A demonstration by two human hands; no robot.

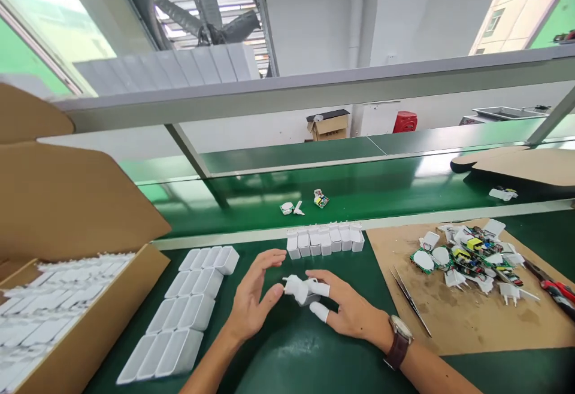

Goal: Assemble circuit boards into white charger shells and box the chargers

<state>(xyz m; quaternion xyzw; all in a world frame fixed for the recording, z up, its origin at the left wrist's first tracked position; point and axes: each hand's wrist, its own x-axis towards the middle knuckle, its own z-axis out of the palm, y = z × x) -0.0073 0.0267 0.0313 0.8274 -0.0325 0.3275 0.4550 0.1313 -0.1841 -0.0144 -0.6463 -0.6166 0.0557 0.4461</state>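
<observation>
1. Loosely open, the left hand has its palm turned inward and fingers curved, with nothing in its hold. Its thumb tip is right by the plug piece; I can't tell if they touch.
2. Pinched around that white plug piece, the right hand has it between thumb and fingers, low over the green table, between the hands. White covers sit on the thumb and one finger; a watch is on the wrist.
3. At far left, an open carton holds many white parts.
4. Just right of it, white cases lie in four rows, hollow sides up.
5. Beyond the hands, small cases stand in a row near the table's far edge. Behind them, on the green belt, are a round-topped board, a white bit and another board.
6. On brown paper to the right lie tweezers, then a heap of boards and white plug parts, then red-handled pliers at the right edge.
</observation>
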